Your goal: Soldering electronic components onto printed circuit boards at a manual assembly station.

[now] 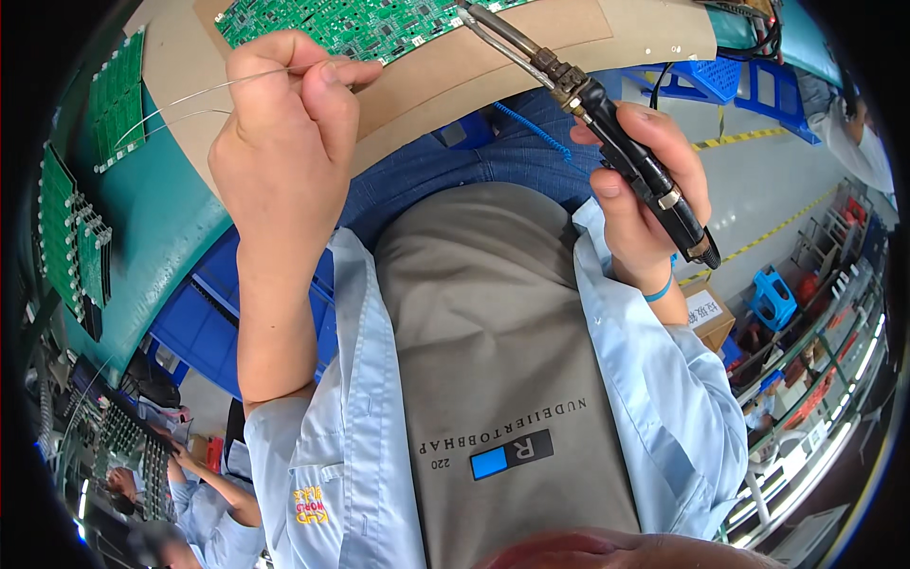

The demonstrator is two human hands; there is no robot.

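Observation:
My left hand (284,123) is closed in a pinch on a thin silvery solder wire (204,92), which loops out to the left over the work surface. Its fingertips are at the near edge of a green circuit board (370,27) densely covered with small parts. In my right hand (654,180) is a black soldering iron (616,128) with a metal barrel and a thin tube running alongside. The iron slants up to the left, and its tip end is over the board's near edge. Whether the tip touches the board I cannot tell.
Brown cardboard (493,71) lies under the board on a teal mat (180,213). More green boards (118,100) lie at the left, beside a stacked row of boards (71,232). Blue plastic stools (773,95) stand on the floor at right. Another person (209,517) works at lower left.

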